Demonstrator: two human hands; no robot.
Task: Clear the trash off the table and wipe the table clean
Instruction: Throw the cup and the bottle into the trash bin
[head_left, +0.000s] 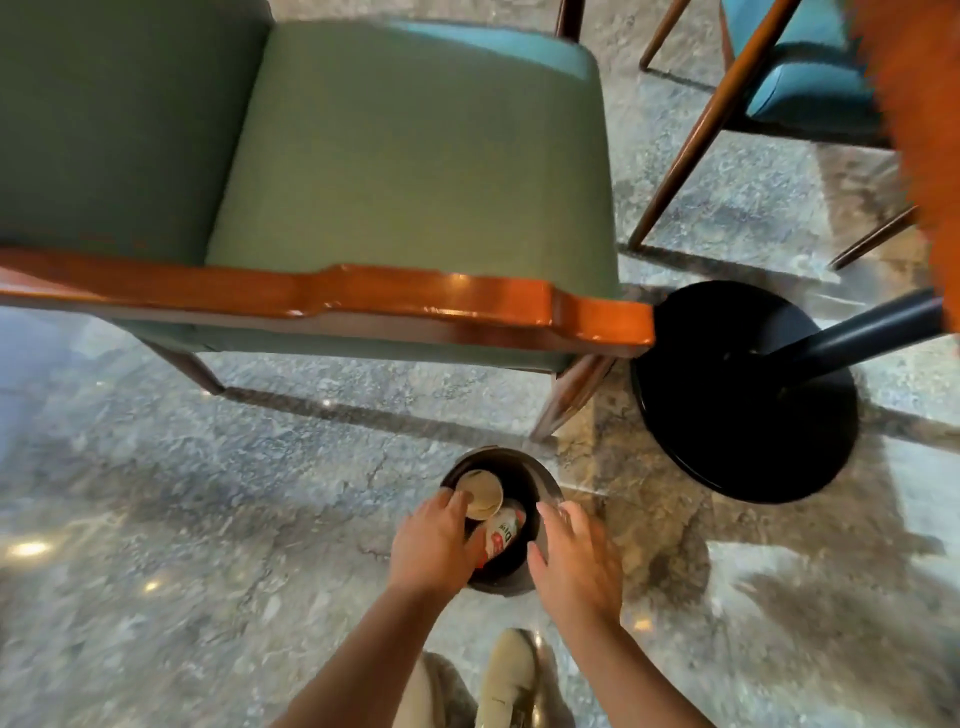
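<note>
Head | marble floor | green chair | black table base

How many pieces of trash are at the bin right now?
2 that show: a paper cup at the left hand, over the far side of the bin, and a red-and-white can inside it between the hands. More may lie hidden beneath.
</note>
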